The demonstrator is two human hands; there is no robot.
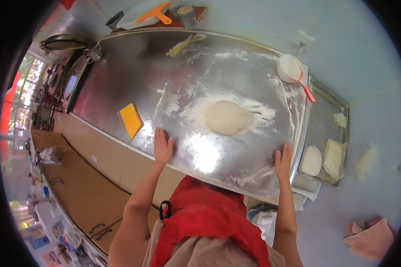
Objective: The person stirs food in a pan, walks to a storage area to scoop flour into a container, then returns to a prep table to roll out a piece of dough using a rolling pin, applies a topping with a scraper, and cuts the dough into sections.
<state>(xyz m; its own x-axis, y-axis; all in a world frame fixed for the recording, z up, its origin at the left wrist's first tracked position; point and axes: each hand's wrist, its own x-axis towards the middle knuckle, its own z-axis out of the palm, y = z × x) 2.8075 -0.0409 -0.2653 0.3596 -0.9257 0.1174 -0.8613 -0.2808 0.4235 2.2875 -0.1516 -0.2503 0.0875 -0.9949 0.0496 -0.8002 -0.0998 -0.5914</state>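
A rounded lump of dough point(227, 118) lies on scattered white flour in the middle of the metal worktop point(124, 71). My left hand point(163, 145) rests at the worktop's near edge, left of the dough, fingers stretched out and nothing in it. Over by the right end, my right hand point(283, 161) lies with its fingers extended, also holding nothing. Both hands are apart from the dough. Nearest to my left hand is a yellow dough scraper point(131, 121) with a metal edge. A metal tray point(321, 95) stands just beyond my right hand.
At the back right corner sits a white scoop of flour point(291, 69) with a red handle. The tray holds a white dough block point(311, 160) and a wrapped pale block point(334, 159). A crumpled yellowish cloth point(185, 43) lies at the back. An orange tool point(154, 14) rests behind the worktop.
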